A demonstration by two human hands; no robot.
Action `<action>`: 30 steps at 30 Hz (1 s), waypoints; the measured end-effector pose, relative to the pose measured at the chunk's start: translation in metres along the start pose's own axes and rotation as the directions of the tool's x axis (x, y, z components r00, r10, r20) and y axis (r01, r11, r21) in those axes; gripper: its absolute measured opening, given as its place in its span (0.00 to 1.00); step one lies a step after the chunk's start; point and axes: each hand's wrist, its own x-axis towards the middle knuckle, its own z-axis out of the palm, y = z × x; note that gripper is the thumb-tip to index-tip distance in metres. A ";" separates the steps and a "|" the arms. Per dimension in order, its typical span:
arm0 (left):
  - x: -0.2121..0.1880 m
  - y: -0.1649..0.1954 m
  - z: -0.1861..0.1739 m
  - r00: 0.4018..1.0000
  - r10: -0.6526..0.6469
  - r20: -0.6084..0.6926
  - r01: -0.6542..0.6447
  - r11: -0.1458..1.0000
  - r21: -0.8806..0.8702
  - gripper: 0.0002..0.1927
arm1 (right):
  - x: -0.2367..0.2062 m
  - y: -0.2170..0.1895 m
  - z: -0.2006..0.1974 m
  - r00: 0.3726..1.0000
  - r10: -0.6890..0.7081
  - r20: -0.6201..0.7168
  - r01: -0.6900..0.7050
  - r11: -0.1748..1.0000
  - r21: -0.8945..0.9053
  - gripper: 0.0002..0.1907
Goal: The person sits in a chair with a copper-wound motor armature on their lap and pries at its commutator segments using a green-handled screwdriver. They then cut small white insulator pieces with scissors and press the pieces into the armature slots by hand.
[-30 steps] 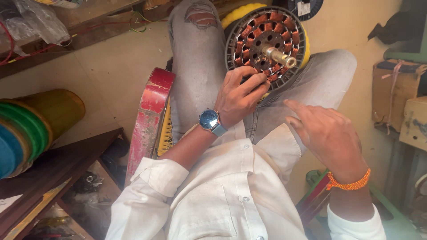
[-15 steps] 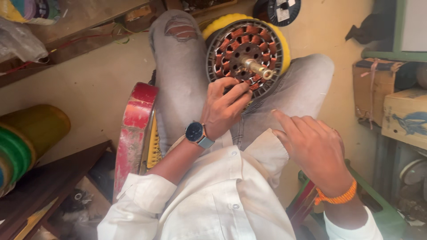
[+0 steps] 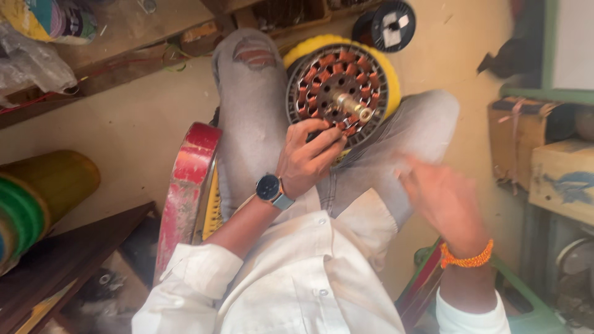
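Left hand (image 3: pixel 306 158) clamped on wound fan stator (image 3: pixel 339 99) rim at 7 o'clock, right hand (image 3: pixel 442 201) open, blurred, holding nothing; one-handed grip, likely roll off knee.

1. Pale beige floor (image 3: pixel 136 124) under soft, even light.
2. Wooden shelf (image 3: pixel 124 37) along the top left, a clear plastic bag (image 3: pixel 31 62) on it.
3. Cardboard boxes (image 3: pixel 557 167) stacked at right.
4. Dark wooden board (image 3: pixel 68 253) lower left.

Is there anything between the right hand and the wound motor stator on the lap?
Nothing visible. The right hand is blurred and hangs open over the right thigh, apart from the stator, with only grey jeans below the gap. The left hand already grips the stator's lower edge from the other side.
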 end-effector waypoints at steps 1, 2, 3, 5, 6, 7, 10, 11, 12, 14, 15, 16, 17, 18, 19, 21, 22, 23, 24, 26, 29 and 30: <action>0.001 0.000 0.001 1.000 -0.007 0.002 0.007 1.000 0.015 0.16 | 0.004 0.001 0.004 0.988 0.036 0.149 -0.026 0.997 -0.067 0.20; 0.001 0.000 0.002 1.000 0.000 -0.010 0.000 1.000 0.013 0.16 | 0.000 -0.004 0.014 0.974 -0.069 0.218 0.063 0.997 0.032 0.18; 0.000 -0.001 0.003 1.000 0.004 -0.021 -0.004 1.000 0.012 0.15 | -0.002 -0.009 0.022 0.943 -0.180 0.279 0.146 0.980 0.138 0.17; -0.003 0.000 0.005 0.999 0.001 -0.036 -0.001 1.000 0.008 0.15 | -0.012 -0.021 0.032 0.803 -0.373 0.464 0.097 0.851 0.516 0.26; -0.004 -0.001 0.007 0.999 0.001 -0.043 -0.001 1.000 0.006 0.15 | -0.011 -0.026 0.034 0.846 -0.434 0.309 0.186 0.784 0.593 0.26; -0.006 -0.001 0.007 0.999 0.001 -0.046 -0.001 1.000 0.006 0.14 | -0.011 -0.031 0.035 0.866 -0.480 0.142 0.282 0.702 0.654 0.26; -0.005 -0.002 0.008 0.999 -0.006 -0.042 0.006 1.000 0.012 0.14 | -0.004 -0.041 0.023 0.823 -0.444 -0.356 0.560 0.739 0.375 0.20; -0.004 -0.002 0.006 1.000 -0.011 -0.028 0.011 1.000 0.009 0.15 | 0.001 -0.038 0.015 0.821 -0.383 -0.424 0.514 0.820 0.253 0.23; -0.003 -0.002 0.005 1.000 -0.015 -0.015 0.015 1.000 0.003 0.15 | 0.005 -0.035 0.007 0.805 -0.328 -0.494 0.441 0.888 0.130 0.26; 0.000 -0.002 0.003 1.000 -0.006 -0.016 0.006 1.000 -0.006 0.15 | 0.006 -0.027 -0.004 0.913 -0.151 -0.380 0.207 0.972 0.109 0.31; 0.001 -0.001 0.003 1.000 -0.002 -0.031 0.002 1.000 -0.007 0.13 | 0.005 -0.022 -0.007 0.947 -0.059 -0.315 0.089 0.993 0.080 0.34; 0.001 0.000 0.004 0.999 -0.007 -0.049 0.006 1.000 -0.008 0.12 | 0.005 -0.017 -0.007 0.990 -0.084 -0.111 0.083 0.996 -0.019 0.29; 0.001 0.001 0.005 0.999 0.009 -0.045 -0.008 1.000 0.018 0.12 | 0.005 -0.014 -0.004 0.991 -0.083 0.102 0.095 0.988 -0.121 0.24; 0.000 0.002 0.005 0.999 0.021 -0.042 -0.019 0.999 0.046 0.12 | 0.005 -0.013 0.002 0.949 -0.054 0.311 0.127 0.967 -0.219 0.19; -0.001 0.001 0.007 0.999 0.031 -0.040 -0.028 0.997 0.077 0.12 | 0.001 -0.018 0.014 0.912 -0.189 0.363 0.208 0.978 -0.014 0.20; -0.001 0.001 0.012 0.997 0.039 -0.066 -0.034 0.996 0.081 0.10 | -0.008 -0.023 0.028 0.884 -0.322 0.339 0.230 0.931 0.285 0.23; -0.003 0.001 0.011 0.997 0.044 -0.066 -0.038 0.996 0.087 0.09 | -0.014 -0.025 0.030 0.904 -0.309 0.295 0.185 0.905 0.383 0.25; -0.003 -0.001 0.011 0.997 0.040 -0.070 -0.036 0.998 0.052 0.10 | -0.017 -0.028 0.032 0.925 -0.291 0.246 0.142 0.863 0.486 0.26; -0.003 -0.002 0.010 0.997 0.041 -0.069 -0.039 0.999 0.019 0.12 | -0.015 -0.029 0.032 0.957 -0.276 -0.086 0.287 0.867 0.407 0.21; -0.002 -0.003 0.006 0.998 0.034 -0.058 -0.035 0.999 -0.022 0.12 | -0.005 -0.026 0.026 0.845 -0.218 -0.489 0.374 0.894 0.248 0.19; 0.001 -0.003 0.004 0.998 0.022 -0.058 -0.025 0.999 -0.040 0.09 | 0.011 -0.017 0.019 0.939 -0.023 -0.343 0.108 0.967 0.230 0.30; 0.002 -0.003 0.004 0.998 0.023 -0.063 -0.025 0.999 -0.035 0.08 | 0.013 -0.012 0.018 0.973 0.060 -0.221 -0.012 0.977 0.211 0.34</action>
